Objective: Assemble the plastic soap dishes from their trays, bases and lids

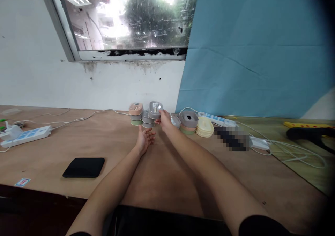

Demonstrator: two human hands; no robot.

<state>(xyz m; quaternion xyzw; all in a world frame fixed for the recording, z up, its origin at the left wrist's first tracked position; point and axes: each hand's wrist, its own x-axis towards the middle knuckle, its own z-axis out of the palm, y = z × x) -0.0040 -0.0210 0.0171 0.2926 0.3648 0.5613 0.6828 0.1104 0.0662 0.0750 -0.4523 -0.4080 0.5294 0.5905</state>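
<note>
My right hand (164, 120) grips a small grey plastic box (155, 109) by its right side. The box has rounded corners and a light emblem on its top. It is held at the upper right of a stack of grey boxes (148, 120), partly covering it; whether they touch I cannot tell. My left hand (143, 140) is just in front of that stack, palm turned up and fingers spread, holding nothing. Left of it stands another stack with a pinkish box (135, 108) on top, a grey one in the middle and a green one (136, 122) at the bottom.
Right of my hands stand a grey box with a dark opening (188, 118) and stacked cream-coloured pieces (204, 127). Power strips (27, 136) and cables lie at both sides. A black tablet-like slab (84, 167) lies front left. A wall with a window (131, 19) rises behind.
</note>
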